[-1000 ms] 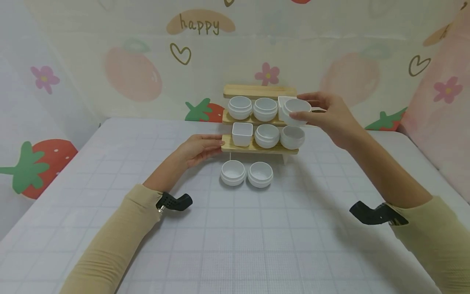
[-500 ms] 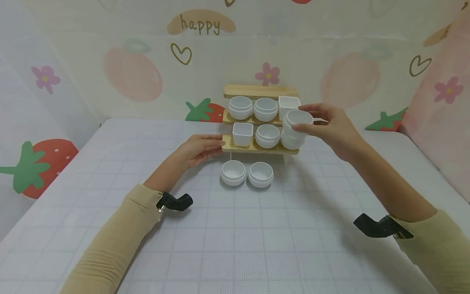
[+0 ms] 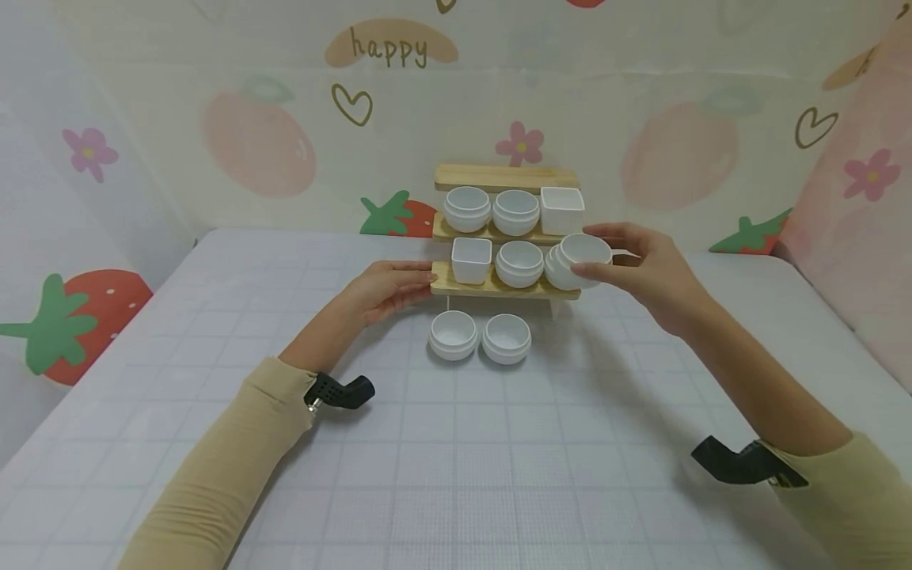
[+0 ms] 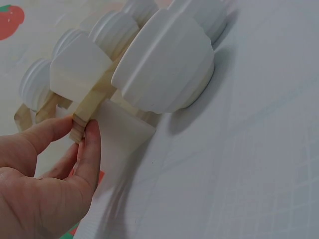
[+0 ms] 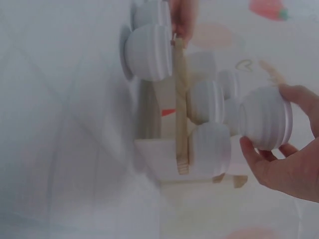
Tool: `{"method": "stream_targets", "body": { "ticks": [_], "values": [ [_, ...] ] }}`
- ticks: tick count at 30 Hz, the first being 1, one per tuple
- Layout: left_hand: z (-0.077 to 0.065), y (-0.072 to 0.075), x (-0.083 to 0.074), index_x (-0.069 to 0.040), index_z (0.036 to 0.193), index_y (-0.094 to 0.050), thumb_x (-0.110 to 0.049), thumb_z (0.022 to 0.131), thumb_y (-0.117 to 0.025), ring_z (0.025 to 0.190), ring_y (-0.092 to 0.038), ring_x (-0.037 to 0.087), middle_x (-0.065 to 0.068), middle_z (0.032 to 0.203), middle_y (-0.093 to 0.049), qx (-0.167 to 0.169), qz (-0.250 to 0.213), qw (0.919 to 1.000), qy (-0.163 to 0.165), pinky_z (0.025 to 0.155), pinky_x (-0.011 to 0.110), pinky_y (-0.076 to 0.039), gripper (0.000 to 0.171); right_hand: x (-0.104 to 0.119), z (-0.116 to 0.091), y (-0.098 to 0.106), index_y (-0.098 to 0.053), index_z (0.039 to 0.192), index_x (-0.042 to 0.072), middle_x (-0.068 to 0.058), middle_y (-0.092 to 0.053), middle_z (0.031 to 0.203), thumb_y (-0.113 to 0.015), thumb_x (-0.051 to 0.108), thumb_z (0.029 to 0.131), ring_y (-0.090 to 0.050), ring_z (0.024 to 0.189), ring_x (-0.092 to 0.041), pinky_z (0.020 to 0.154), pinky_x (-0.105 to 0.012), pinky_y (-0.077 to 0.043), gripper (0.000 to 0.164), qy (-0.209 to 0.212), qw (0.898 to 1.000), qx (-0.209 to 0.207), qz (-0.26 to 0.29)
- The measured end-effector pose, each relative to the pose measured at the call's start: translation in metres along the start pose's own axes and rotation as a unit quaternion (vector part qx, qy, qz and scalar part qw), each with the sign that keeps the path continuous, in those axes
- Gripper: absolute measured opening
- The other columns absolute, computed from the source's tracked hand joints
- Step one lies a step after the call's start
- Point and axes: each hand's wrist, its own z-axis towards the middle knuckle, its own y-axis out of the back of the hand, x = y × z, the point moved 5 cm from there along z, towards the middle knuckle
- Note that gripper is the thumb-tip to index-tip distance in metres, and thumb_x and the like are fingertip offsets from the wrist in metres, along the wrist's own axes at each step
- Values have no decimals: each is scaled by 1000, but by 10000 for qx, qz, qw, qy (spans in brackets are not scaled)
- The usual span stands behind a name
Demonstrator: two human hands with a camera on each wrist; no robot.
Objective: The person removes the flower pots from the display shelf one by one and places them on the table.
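My right hand (image 3: 644, 273) grips a round white bowl (image 3: 593, 249) between thumb and fingers at the right end of a three-step wooden rack. In the head view this bowl overlaps another round bowl (image 3: 559, 273) on the lowest board (image 3: 504, 291); the right wrist view shows it raised off that board. My left hand (image 4: 55, 174) pinches the left end of the lowest board, thumb on one face and fingers on the other. That board also bears a square white cup (image 3: 471, 263) and a round bowl (image 3: 519, 265).
On the middle board (image 3: 527, 237) stand two round bowls and a square cup (image 3: 562, 210). The top board (image 3: 506, 176) rises behind them. Two more bowls, a left one (image 3: 452, 336) and a right one (image 3: 506, 339), sit on the white gridded tabletop (image 3: 456, 475) before the rack.
My right hand has lowered the bowl from in front of the middle board's square cup to the level of the lowest board's bowls, shifting slightly right. My left hand stays put.
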Motion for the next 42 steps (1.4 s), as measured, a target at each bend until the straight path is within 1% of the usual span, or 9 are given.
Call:
{"method": "stream_targets", "body": {
  "ticks": [7, 11, 14, 20, 24, 28, 35, 39, 42],
  "values": [
    [-1, 0, 0, 11, 156, -40, 2, 107, -55, 88, -70, 8, 26, 156, -45, -39, -2, 10000, 35, 107, 30, -54, 52, -8, -4, -3, -50, 157, 13, -7, -49, 155, -78, 28, 98, -64, 104, -9, 98, -24, -47, 67, -5, 10000, 48, 42],
    [-3, -1, -1, 10, 156, -40, 2, 107, -55, 88, -70, 7, 25, 155, -46, -71, 6, 10000, 63, 109, 32, -51, 52, -11, -7, -5, -50, 156, 11, -8, -49, 155, -78, 25, 98, -65, 102, -6, 94, -18, -49, 65, 3, 9999, 59, 106],
    [-3, -1, -1, 10, 156, -41, 1, 107, -55, 88, -70, 7, 24, 154, -47, -67, 28, 10000, 66, 110, 32, -51, 52, -13, -9, -7, -49, 156, 10, -9, -49, 156, -78, 24, 98, -64, 105, -8, 90, -14, -51, 66, -31, 9999, 70, 93],
    [-2, -1, -1, 9, 156, -42, 0, 107, -57, 89, -70, 8, 24, 155, -47, -89, 50, 9999, 64, 104, 28, -56, 51, -19, -11, -10, -47, 158, 12, -10, -47, 159, -78, 27, 99, -61, 110, -14, 89, -13, -51, 69, -140, 9998, 126, -49],
    [-2, 0, -1, 9, 156, -43, 1, 107, -57, 89, -71, 8, 24, 153, -48, -101, 34, 9999, 62, 95, 23, -61, 51, -22, -13, -12, -47, 158, 10, -10, -48, 158, -78, 25, 98, -62, 105, -10, 87, -12, -52, 69, -96, 9999, 118, 30],
    [-1, -1, -1, 10, 155, -42, 1, 107, -57, 88, -71, 8, 23, 151, -49, -94, 10, 9999, 50, 88, 20, -63, 51, -23, -15, -12, -48, 157, 8, -10, -49, 156, -78, 22, 98, -63, 101, -5, 87, -12, -52, 68, -24, 9999, 64, 159],
    [0, -1, 0, 10, 155, -42, 2, 107, -56, 88, -70, 8, 24, 151, -49, -95, -21, 9999, 38, 86, 19, -63, 51, -26, -17, -14, -49, 156, 8, -10, -50, 155, -79, 23, 97, -63, 103, -5, 88, -12, -52, 68, -52, 9998, 70, 190],
    [0, 0, 0, 11, 155, -42, 3, 106, -56, 86, -70, 8, 24, 150, -49, -100, -36, 9999, 33, 86, 20, -63, 52, -28, -18, -16, -51, 155, 8, -7, -52, 149, -79, 22, 97, -62, 102, -6, 87, -13, -53, 66, -43, 9998, 91, 188],
    [-1, -1, 0, 12, 156, -40, 3, 107, -56, 86, -70, 8, 25, 151, -49, -65, -53, 10000, 14, 86, 20, -63, 52, -29, -19, -18, -53, 153, 7, -6, -55, 144, -79, 20, 96, -62, 98, -7, 85, -14, -53, 64, -13, 9997, 111, 228]
  ]
}}
